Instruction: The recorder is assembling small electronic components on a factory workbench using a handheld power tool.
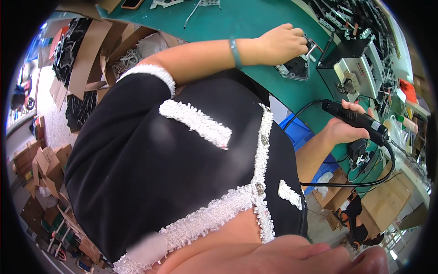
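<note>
My left hand (282, 45) rests at the green table (219, 23), its fingers curled down over the edge of a shallow black tray-like part (296, 68). Small silver metal pieces (311, 51) lie in or on that part. What the fingertips pinch is hidden by the hand. To the right, my right hand (344, 130) is wrapped round a black electric screwdriver (349, 118), held in the air at a slant. A black cable (391, 160) runs from its lower end. Just beyond it stands a silver and black box-shaped screw feeder (349, 71).
Piled metal parts (335, 20) fill the table's far right. A phone (132, 4) lies at the far left edge. A blue bin (299, 130) sits below the table edge. Open cardboard boxes (89, 57) stand at the left, and another carton (381, 203) at the lower right.
</note>
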A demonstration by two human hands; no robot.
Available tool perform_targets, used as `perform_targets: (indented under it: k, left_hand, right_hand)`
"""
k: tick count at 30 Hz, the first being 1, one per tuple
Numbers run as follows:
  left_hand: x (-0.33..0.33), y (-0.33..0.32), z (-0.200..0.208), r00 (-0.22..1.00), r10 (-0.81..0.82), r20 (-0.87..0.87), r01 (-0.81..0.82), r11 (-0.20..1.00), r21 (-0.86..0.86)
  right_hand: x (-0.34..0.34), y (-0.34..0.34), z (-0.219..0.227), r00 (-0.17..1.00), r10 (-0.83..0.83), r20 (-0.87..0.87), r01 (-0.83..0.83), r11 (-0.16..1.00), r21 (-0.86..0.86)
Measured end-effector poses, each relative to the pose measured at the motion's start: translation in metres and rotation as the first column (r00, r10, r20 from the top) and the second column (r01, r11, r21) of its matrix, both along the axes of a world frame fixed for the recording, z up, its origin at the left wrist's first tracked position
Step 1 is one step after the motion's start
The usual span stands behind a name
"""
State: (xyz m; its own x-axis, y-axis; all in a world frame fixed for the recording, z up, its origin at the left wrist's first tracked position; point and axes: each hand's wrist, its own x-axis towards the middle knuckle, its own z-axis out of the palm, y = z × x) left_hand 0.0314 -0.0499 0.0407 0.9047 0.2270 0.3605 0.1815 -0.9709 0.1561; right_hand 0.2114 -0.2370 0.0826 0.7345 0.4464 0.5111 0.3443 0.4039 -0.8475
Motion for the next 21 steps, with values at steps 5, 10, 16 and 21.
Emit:
perform_targets:
  k: [5,10,16,21]
  left_hand:
    - [-0.021,-0.021,-0.025,0.974,-0.021,0.225,0.028,0.999,-0.028]
    - [-0.024,-0.027,-0.037,0.944,-0.005,0.331,0.084,0.971,-0.224]
    - [-0.015,-0.021,-0.033,0.913,0.065,0.402,0.039,0.968,-0.246]
    - [-0.02,-0.017,-0.02,0.938,0.051,0.342,0.01,0.984,-0.176]
  right_hand:
    - [0.029,0.013,0.029,0.999,0.038,-0.005,-0.036,0.98,0.197]
    - [0.069,0.045,0.06,0.976,-0.114,0.184,0.085,0.984,0.157]
    - [0.049,0.056,0.067,0.981,-0.088,0.174,0.09,0.996,-0.005]
    - [0.049,0.056,0.066,0.989,0.014,0.148,-0.005,0.998,-0.056]
